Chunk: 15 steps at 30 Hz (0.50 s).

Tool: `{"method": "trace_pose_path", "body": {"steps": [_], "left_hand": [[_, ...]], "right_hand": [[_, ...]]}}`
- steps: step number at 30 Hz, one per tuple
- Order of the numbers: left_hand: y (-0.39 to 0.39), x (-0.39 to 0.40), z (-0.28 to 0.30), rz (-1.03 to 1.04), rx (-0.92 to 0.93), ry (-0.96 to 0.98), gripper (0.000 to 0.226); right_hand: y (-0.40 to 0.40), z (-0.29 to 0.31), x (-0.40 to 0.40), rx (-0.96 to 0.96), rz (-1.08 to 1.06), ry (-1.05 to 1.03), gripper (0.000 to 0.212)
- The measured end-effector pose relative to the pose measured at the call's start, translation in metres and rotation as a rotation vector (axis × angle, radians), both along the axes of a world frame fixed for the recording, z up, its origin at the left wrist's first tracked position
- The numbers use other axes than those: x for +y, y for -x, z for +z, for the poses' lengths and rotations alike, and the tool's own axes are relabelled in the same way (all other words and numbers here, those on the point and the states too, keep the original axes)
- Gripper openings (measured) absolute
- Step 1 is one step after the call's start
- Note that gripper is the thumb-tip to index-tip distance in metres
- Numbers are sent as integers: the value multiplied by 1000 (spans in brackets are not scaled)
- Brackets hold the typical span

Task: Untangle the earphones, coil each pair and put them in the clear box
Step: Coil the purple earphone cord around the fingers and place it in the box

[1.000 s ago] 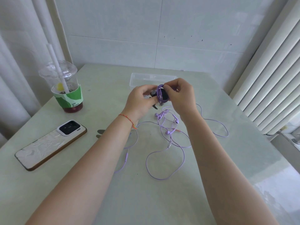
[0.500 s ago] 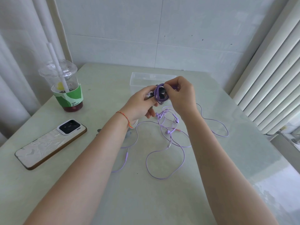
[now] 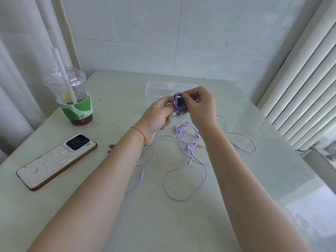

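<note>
A coiled purple earphone bundle (image 3: pixel 177 104) is pinched between the left hand (image 3: pixel 159 116) and right hand (image 3: pixel 201 106), above tangled purple earphones (image 3: pixel 189 150) on the worktop (image 3: pixel 181 224); a clear box (image 3: pixel 158 87) is seen at twelve o'clock.

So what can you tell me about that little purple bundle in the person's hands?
The bundle is a thin purple earphone cord wound into a tight round coil, with something dark in its middle that I cannot make out. It is held above the table, just in front of the clear box. The left hand grips it from the left and below; the right hand pinches its top edge. More purple earphones lie loose on the table beneath.
</note>
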State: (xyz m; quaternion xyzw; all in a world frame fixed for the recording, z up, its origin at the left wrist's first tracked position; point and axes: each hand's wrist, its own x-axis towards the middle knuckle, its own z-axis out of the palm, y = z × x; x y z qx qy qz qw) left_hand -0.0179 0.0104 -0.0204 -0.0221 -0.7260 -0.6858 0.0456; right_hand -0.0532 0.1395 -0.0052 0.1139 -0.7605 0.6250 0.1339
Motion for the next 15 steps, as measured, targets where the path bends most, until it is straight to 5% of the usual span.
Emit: {"method": "trace_pose_path", "body": {"steps": [10, 15], "left_hand": [[0, 9, 3, 40, -118, -42, 13], [0, 10, 6, 1, -137, -10, 31]], "right_hand": [[5, -8, -3, 37, -99, -115, 9], [6, -11, -2, 36, -122, -124, 7]]}}
